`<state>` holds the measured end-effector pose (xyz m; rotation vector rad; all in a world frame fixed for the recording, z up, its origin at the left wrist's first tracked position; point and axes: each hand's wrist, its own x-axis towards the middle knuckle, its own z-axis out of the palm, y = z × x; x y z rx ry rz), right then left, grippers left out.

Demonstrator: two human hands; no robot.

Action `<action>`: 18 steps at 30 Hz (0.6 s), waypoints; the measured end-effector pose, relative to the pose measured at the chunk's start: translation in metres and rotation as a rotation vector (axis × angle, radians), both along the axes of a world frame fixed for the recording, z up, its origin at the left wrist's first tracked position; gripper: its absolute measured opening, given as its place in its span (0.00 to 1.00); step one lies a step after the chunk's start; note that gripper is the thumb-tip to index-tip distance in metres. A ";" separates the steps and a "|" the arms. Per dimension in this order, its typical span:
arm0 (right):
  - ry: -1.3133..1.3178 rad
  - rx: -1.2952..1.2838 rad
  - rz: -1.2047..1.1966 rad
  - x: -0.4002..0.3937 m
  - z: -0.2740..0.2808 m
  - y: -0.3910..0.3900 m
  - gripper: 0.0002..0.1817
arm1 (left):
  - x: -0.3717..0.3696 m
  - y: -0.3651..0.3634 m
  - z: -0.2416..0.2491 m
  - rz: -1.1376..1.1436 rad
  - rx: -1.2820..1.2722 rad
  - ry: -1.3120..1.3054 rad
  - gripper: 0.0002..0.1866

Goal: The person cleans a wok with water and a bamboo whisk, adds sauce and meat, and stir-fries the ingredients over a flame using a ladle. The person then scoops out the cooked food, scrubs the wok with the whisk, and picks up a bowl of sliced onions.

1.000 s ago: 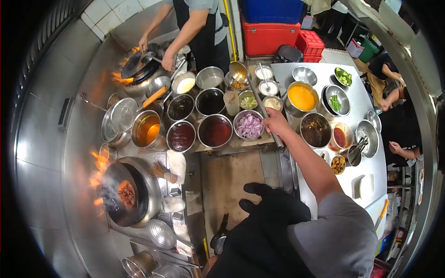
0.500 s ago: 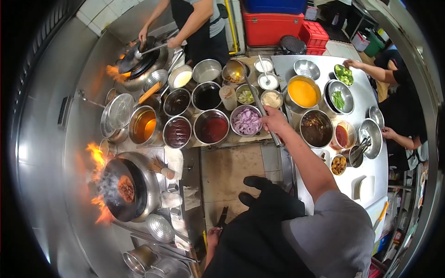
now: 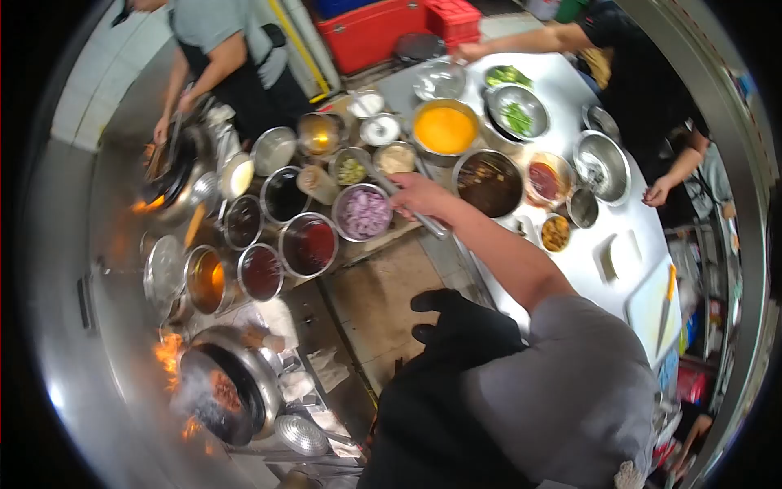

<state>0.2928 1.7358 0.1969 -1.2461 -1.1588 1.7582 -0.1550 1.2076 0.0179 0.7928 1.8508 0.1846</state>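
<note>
My right hand (image 3: 419,200) is closed around the long metal handle of a ladle (image 3: 430,224). Its far end reaches over the small seasoning bowls and is blurred. Just left of the hand sits a pot of sliced purple onions (image 3: 362,213). Beyond it are a bowl of chopped pale green vegetable (image 3: 351,170) and a bowl of beige paste (image 3: 396,160). My left hand is out of sight behind my apron. At the lower left, brown minced-looking food (image 3: 226,391) smokes in a black wok (image 3: 204,411).
Flames (image 3: 169,354) rise beside the wok. Pots of dark and red sauce (image 3: 314,244) line the counter. On the steel table (image 3: 562,277) stand an orange liquid pot (image 3: 445,128), steel bowls (image 3: 603,167) and a knife (image 3: 668,306). Co-workers (image 3: 236,73) work at the back and right.
The view has turned, shifting the pots left. My left hand has gone out of sight. The right hand still grips the ladle. At the right, a co-worker's hand has reached to a steel bowl.
</note>
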 end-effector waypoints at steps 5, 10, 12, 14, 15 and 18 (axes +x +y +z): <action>0.204 -0.137 -0.060 0.001 -0.005 0.003 0.21 | 0.006 0.024 0.016 -0.230 -0.012 -0.029 0.16; 0.333 -0.141 -0.091 -0.003 -0.021 0.009 0.16 | 0.007 0.048 0.004 -0.398 0.024 -0.053 0.15; 0.420 -0.157 -0.048 -0.003 -0.033 0.017 0.13 | 0.006 0.059 0.003 -0.443 0.045 -0.051 0.15; 0.460 -0.178 -0.063 -0.003 -0.045 0.026 0.11 | 0.001 0.065 0.001 -0.480 0.065 -0.044 0.15; 0.502 -0.197 -0.072 -0.003 -0.042 0.026 0.10 | 0.000 0.072 0.003 -0.496 0.076 -0.040 0.15; 0.672 -0.345 -0.199 0.000 -0.033 0.016 0.07 | -0.003 0.077 0.001 -0.517 0.110 -0.017 0.15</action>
